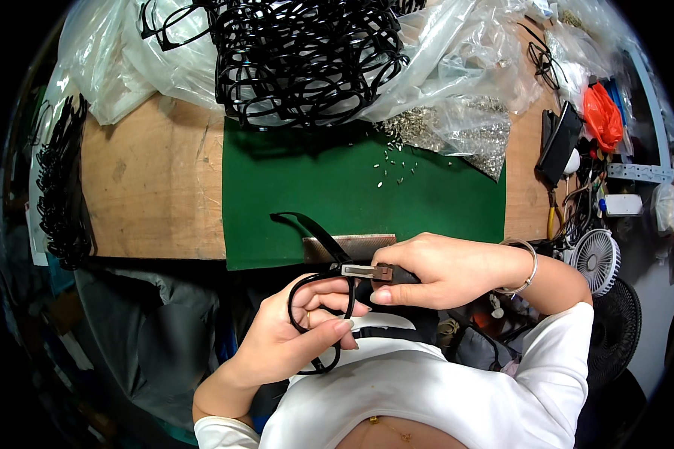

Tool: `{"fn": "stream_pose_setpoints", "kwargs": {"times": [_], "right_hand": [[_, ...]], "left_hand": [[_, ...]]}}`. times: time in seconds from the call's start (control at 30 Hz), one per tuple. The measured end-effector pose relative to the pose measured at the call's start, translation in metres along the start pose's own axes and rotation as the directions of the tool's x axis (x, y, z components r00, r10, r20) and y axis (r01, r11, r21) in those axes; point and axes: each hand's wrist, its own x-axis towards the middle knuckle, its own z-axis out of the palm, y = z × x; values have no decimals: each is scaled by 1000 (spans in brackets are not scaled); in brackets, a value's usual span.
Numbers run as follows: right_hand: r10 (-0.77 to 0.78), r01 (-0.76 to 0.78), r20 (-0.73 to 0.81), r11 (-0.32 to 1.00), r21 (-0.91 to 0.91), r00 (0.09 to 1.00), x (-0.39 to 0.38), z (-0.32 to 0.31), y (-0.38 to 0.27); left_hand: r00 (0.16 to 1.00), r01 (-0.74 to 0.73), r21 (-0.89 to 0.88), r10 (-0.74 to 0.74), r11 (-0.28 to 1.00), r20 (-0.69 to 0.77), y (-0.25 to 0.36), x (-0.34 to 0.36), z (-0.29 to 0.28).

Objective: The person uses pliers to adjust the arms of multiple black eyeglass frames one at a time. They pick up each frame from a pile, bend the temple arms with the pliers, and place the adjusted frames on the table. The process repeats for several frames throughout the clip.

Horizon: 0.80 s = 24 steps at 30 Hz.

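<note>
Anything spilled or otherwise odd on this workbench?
Yes, a small apparent spill: tiny shiny pieces lie loose on the green mat, just beyond the clear plastic bag where many similar ones are heaped. Their uneven scatter makes them look strayed, though they may have been left out deliberately.

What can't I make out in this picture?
- Tool grip: mostly hidden inside the right hand, head view.
- Glasses frame in the left hand: part of its rim is behind the thumb, head view.
- Pile of black frames: cut off by the head view's top edge.
- Shiny bits: too small in the head view to tell exact shapes.
</note>
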Motion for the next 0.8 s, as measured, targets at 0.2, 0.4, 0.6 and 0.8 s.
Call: {"fn": "stream_pose_setpoints", "kwargs": {"times": [0.2, 0.4, 0.6, 0.8], "right_hand": [[68, -88, -143, 987, -135, 987, 3, 8, -3], [97, -136, -196, 971, -195, 976, -1, 11, -6], [69, -80, -101, 992, -102, 992, -3, -12, 16], [3, -80, -444, 985, -155, 896, 11, 5, 47]], "left_hand": [[999, 5, 20, -4, 1000, -38, -6, 1, 4], [996, -29, 1, 29, 1000, -79, -7, 3, 11], [995, -16, -25, 13, 1000, -97, 2, 2, 8], [927, 14, 247, 80, 969, -367, 32, -18, 9]]}}
